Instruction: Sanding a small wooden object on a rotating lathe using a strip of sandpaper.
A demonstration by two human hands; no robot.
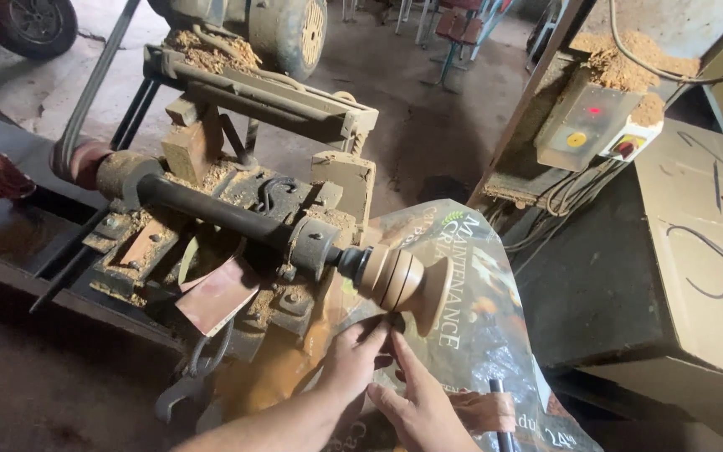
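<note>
- Both hands sit low, under the workpiece [403, 283], a pale turned wooden piece with grooved rings and a flared end, mounted on the lathe's spindle [236, 219].
- Left hand [353, 358] reaches up from below, fingertips [376, 328] right at the underside of the workpiece; whether they touch the wood, I cannot tell. Fingers are loosely spread, clamped on nothing.
- Right hand [416, 402] lies just beside the left, flat, fingers together and pointing up toward the workpiece, a little short of it. It grips nothing.
- The two hands touch or nearly touch at the fingers.
- Under both hands hangs a printed sack [479, 310], draped below the workpiece.
- Away from the hands, up and left along the spindle, is the lathe bed [211, 251], caked in sawdust.
- Up and right of the hands, a switch box [587, 125] with a red light, shavings piled on top.
- Far right, a tan cabinet [705, 251].
</note>
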